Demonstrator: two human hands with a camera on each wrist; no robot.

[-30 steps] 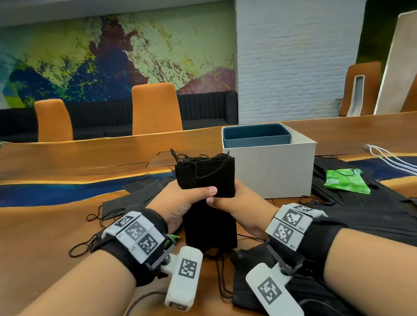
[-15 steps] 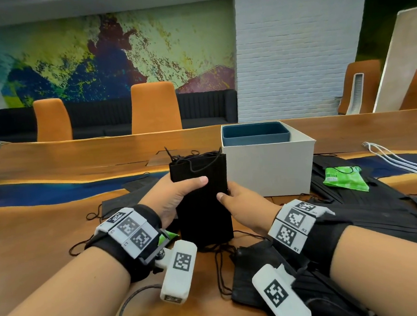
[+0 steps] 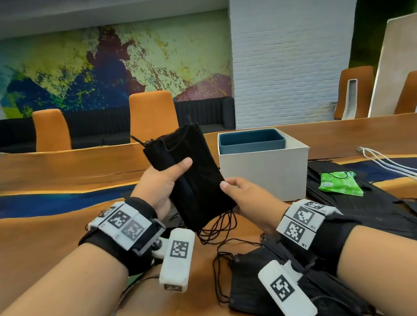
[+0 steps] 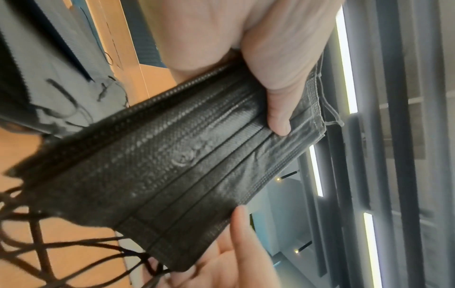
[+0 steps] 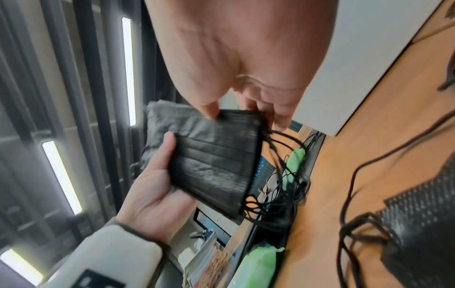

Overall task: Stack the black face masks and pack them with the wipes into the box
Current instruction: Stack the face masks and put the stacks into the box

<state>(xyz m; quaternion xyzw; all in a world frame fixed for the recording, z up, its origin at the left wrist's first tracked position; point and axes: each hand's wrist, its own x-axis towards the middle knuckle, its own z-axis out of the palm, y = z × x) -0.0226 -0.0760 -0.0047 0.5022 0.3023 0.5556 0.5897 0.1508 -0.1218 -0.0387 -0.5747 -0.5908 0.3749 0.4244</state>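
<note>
Black mask stack [image 3: 191, 176] gripped in left hand [image 3: 159, 184], pinched by right hand [image 3: 247, 194]; white box [image 3: 263, 171] at two o'clock.

The box [image 3: 263, 171] stands at the table [image 3: 54, 175] centre. Wipes [image 3: 340, 183] lie right of it, on spread masks [image 3: 393, 208]. More masks [image 3: 251, 276] lie at the near edge.

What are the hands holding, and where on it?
A stack of black masks: left hand grips its long edge, right hand pinches its lower corner.
</note>
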